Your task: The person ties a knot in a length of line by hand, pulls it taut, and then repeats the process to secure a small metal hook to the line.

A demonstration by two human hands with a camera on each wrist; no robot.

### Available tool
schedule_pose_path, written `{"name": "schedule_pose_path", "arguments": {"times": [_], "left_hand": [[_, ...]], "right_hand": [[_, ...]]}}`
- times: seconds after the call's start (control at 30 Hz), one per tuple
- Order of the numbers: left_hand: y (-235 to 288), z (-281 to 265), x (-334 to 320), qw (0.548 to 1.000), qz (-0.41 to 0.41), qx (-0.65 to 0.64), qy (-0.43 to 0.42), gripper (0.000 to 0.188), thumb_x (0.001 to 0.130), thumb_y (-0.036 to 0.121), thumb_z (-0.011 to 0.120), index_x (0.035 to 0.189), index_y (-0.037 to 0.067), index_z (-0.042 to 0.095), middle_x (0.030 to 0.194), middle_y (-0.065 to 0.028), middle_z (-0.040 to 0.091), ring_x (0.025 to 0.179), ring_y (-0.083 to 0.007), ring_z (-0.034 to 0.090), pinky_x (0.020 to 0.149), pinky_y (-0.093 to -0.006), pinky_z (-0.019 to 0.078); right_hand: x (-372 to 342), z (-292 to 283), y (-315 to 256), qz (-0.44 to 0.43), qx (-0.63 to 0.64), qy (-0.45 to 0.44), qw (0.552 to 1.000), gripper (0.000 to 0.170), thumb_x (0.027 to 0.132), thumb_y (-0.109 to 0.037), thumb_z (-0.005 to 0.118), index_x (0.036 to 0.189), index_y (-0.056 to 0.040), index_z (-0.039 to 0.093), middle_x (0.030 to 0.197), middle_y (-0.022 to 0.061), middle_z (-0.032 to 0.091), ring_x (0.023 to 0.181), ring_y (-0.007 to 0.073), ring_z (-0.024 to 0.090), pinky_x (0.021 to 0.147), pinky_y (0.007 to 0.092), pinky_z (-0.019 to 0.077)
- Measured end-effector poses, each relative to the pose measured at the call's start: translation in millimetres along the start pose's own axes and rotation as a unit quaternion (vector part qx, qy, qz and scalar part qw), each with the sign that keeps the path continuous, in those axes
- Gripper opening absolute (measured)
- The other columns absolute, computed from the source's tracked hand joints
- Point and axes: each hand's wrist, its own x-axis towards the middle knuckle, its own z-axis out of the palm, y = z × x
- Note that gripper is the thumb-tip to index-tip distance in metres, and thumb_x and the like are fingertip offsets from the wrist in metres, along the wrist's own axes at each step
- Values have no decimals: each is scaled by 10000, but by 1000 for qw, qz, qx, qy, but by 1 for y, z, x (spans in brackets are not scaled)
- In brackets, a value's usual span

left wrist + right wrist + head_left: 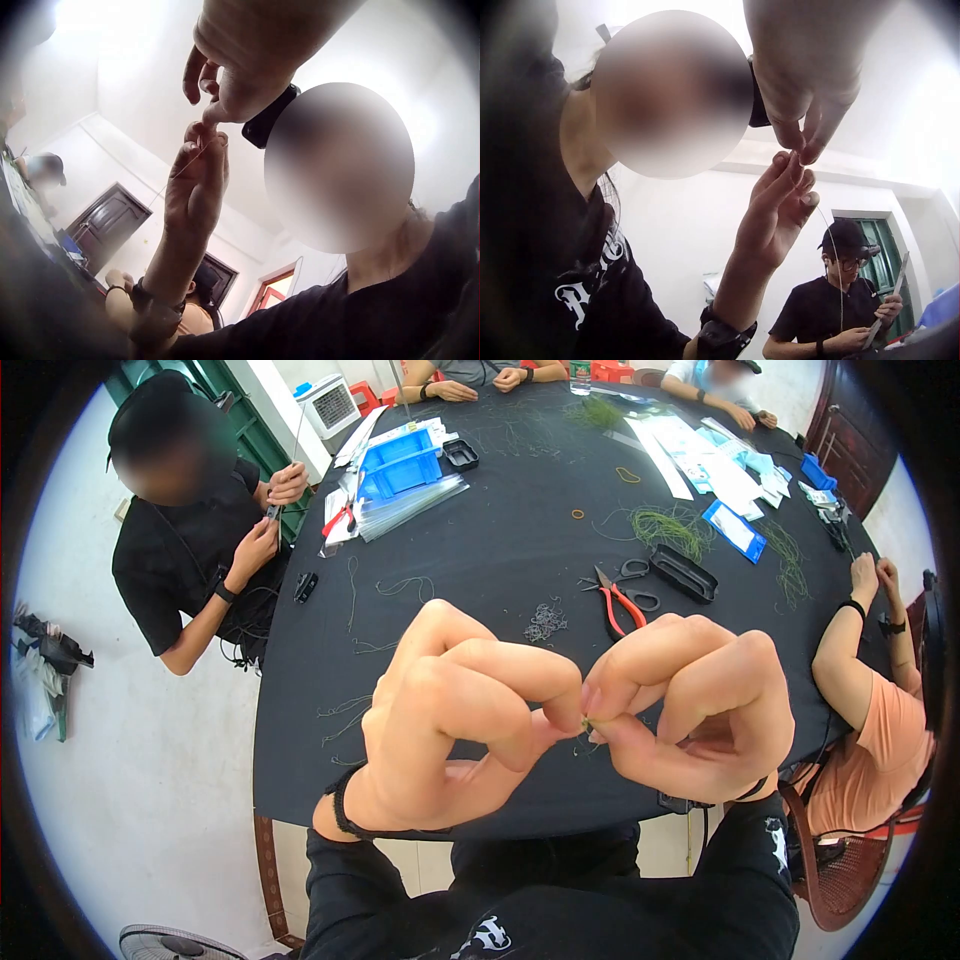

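My left hand (450, 710) and right hand (690, 705) meet fingertip to fingertip above the near part of the table. Both pinch a thin line between thumb and forefinger. A tiny greenish bit of it shows where the fingertips meet. In the left wrist view the thin line (180, 171) trails down past the right hand (196, 184). It also hangs in a loose curve beside the left hand (774, 217) in the right wrist view. The fingers cover most of what is held there.
Red-handled pliers (618, 610), black scissors (645, 600) and a black tray (684, 574) lie beyond the right hand. Near them are a heap of small dark wiry pieces (545, 622) and tangled green line (670, 530). Blue bins (400, 463) stand farther left. Other people sit around the table.
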Motion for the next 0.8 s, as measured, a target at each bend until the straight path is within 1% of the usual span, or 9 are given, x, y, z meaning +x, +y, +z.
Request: {"name": "schedule_pose_path", "arguments": {"times": [0.07,0.17,0.23,0.27,0.33,0.37,0.47,0.57,0.8], "left_hand": [[1,0,0,998,-17,-51,22,378,593,-104,701,772,103,440,781,-42,639,585,-110,439,572,-223,334],[1,2,-2,983,-87,-147,65,389,607,-95,710,746,115,413,773,-44,644,577,-99,431,574,-222,321],[-3,-1,-2,993,-54,-102,37,447,605,-42,748,743,139,363,725,-39,624,587,-92,390,547,-204,299],[-2,-2,-2,994,-50,-93,29,447,609,-35,751,742,142,363,724,-38,626,591,-93,389,547,-204,301],[2,-2,0,994,-54,-88,22,414,622,-41,742,742,140,390,746,-34,642,597,-97,405,561,-209,319],[4,-2,0,994,-62,-92,23,383,630,-53,730,742,135,416,768,-33,656,599,-101,423,574,-216,335],[-1,-2,0,998,-27,-56,1,465,613,-11,765,726,153,344,693,-41,634,585,-84,369,517,-195,283],[-2,-3,0,998,-15,-60,-3,449,629,-15,751,730,154,348,703,-50,638,584,-83,369,516,-195,282],[-2,-4,0,998,-16,-55,2,412,658,-10,729,733,153,357,701,-56,634,586,-81,372,525,-193,293]], "right_hand": [[0,0,0,6,26,0,1000,322,645,178,601,771,-32,393,837,207,564,723,247,637,606,262,509],[0,-1,0,18,60,2,998,306,656,167,600,773,-26,393,839,199,555,742,269,637,607,274,538],[3,-7,0,7,59,-31,998,299,663,161,602,776,-23,396,842,199,555,757,279,636,624,287,547],[6,-12,2,-7,49,-64,997,297,665,159,603,778,-23,398,844,201,557,764,281,636,637,295,548],[7,-14,2,-17,33,-83,996,292,669,158,603,780,-22,402,849,205,560,773,284,636,653,308,548],[5,-12,0,-12,26,-71,997,289,671,158,602,780,-22,405,851,206,563,774,285,637,657,313,547],[4,-12,-1,-4,22,-66,998,283,672,160,603,784,-17,411,856,215,569,777,284,637,664,317,544],[3,-12,1,-5,34,-68,997,282,672,157,609,791,-10,416,859,222,575,785,282,636,669,309,539],[3,-12,1,-6,49,-75,996,288,669,161,612,815,-3,426,881,220,578,799,291,631,656,313,534]]}}
